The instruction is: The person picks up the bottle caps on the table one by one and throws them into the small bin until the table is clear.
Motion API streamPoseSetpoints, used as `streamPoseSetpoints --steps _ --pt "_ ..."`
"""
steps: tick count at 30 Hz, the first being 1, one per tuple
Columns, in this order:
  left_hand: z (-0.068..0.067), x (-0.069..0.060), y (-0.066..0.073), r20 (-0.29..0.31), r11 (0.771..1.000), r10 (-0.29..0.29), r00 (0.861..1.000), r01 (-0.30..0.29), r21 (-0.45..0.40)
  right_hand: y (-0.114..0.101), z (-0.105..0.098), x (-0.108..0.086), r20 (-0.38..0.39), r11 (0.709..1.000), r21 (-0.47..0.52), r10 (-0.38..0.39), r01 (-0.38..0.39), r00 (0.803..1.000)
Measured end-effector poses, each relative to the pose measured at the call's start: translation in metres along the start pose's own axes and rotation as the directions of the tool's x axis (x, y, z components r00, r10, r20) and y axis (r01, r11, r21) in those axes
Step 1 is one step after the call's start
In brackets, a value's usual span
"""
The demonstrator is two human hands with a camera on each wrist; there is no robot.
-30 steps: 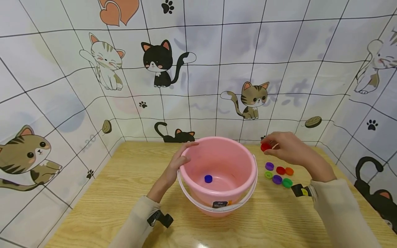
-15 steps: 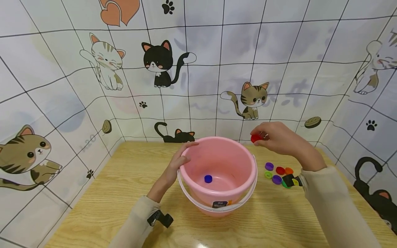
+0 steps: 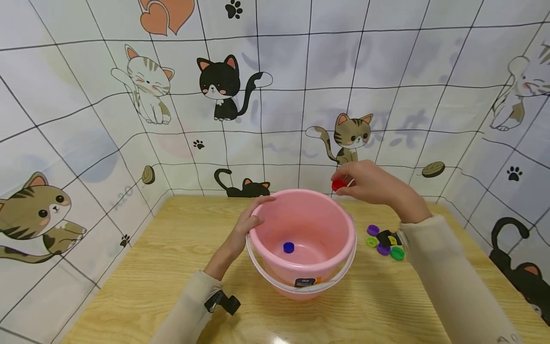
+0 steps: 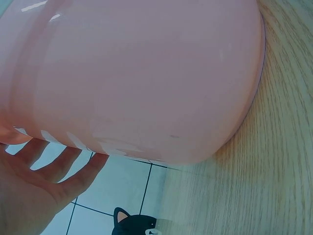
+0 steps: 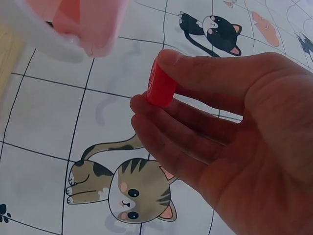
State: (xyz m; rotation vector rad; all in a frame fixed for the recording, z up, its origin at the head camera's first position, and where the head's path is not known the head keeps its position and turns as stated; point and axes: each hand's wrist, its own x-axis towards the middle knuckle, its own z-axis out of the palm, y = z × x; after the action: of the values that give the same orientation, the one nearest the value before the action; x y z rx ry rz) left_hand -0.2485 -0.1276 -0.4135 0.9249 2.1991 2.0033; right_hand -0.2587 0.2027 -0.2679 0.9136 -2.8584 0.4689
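Pink and shiny, the bucket (image 3: 309,215) stands on the counter (image 3: 193,222). The left hand (image 3: 241,231) holds its left rim. The right hand (image 3: 365,184) pinches a red cap (image 3: 338,185) in the air, near the bucket's far right side. A blue cap (image 3: 289,247) lies inside the bucket. Purple and green caps (image 3: 373,230) lie to its right. Its front label (image 3: 305,283) is too tiny to read.
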Motion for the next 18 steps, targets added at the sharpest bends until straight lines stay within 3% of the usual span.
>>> streamPoseSetpoints --steps 12,18 --pt "-0.001 0.0 0.0 -0.004 1.0 -0.008 1.0 0.008 0.0 -0.018 -0.005 0.017 0.012 0.995 -0.024 -0.094 0.094 0.995" --pt "-0.001 0.0 0.001 -0.003 1.0 -0.012 1.0 0.012 0.004 -0.027 -0.005 0.026 0.041 0.996 -0.027 -0.079 0.08 0.996"
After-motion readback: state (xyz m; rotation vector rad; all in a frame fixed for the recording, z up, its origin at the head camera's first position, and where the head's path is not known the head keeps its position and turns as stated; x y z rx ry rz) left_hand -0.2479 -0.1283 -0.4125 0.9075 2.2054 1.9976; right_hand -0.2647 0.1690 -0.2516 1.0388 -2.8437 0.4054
